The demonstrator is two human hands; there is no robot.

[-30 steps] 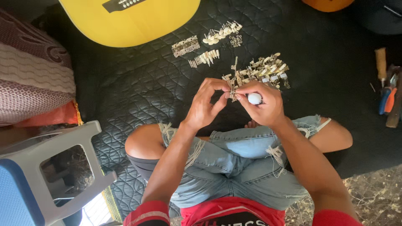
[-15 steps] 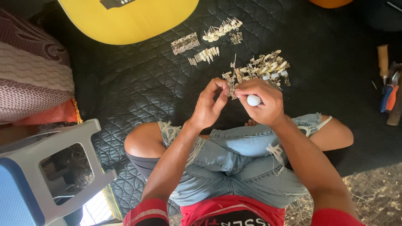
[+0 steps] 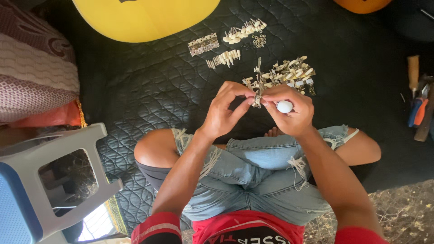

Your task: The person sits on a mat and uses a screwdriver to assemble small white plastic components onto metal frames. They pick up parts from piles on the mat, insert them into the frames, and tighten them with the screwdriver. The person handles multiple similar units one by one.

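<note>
I sit cross-legged on a black quilted mat (image 3: 149,90). Both hands meet above my knees. My right hand (image 3: 289,110) grips a small metal tuning peg (image 3: 258,97) with a white round knob (image 3: 285,107). My left hand (image 3: 226,110) pinches the metal end of the same peg with thumb and fingertips. Just beyond my hands lies a pile of similar metal pegs with white knobs (image 3: 287,72).
Further back lie a metal tuner plate (image 3: 203,44), a row of white pins (image 3: 224,58), more white-knobbed parts (image 3: 244,30) and small rings (image 3: 259,41). A yellow guitar body (image 3: 144,18) is at the top. Hand tools (image 3: 418,99) sit at right, a grey stool (image 3: 49,180) at left.
My hands stayed together on the peg, with the fingers shifting slightly around it. The view moved a little; nothing else changed place.
</note>
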